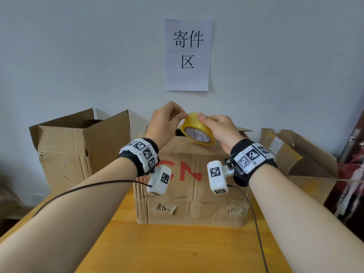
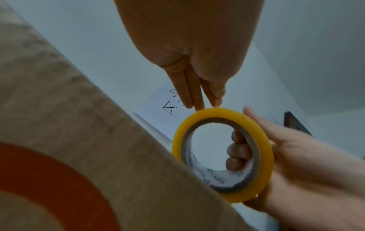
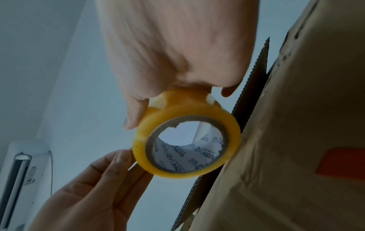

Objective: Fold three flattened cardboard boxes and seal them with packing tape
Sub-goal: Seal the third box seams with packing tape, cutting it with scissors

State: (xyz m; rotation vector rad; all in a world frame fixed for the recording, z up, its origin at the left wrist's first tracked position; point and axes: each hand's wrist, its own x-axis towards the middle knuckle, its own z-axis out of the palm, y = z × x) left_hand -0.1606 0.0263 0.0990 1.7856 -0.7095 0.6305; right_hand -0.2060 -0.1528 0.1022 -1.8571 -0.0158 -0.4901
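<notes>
**Glossy tape, rough cardboard**

Your roll of packing tape [image 1: 198, 129] is glossy yellowish translucent plastic wound on a matt grey-brown card core lined with printed white paper. The box [image 1: 189, 186] before you is matt brown corrugated cardboard, creased, its lower face torn rough, with a red print. The worktop [image 1: 177, 251] shows smooth, faintly shiny orange-toned wood. Your wristbands [image 1: 141, 154] are black cloth carrying smooth white plastic blocks. The sign [image 1: 187, 56] is matt white paper.

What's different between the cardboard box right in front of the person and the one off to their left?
The middle box carries big red print on its front; the left box shows plain brown card. The middle box's near face is torn along the bottom; the left box's is creased. The left box's flaps stand up open; hands and tape roll hide the middle box's top. Both stand upright against the wall.
</notes>
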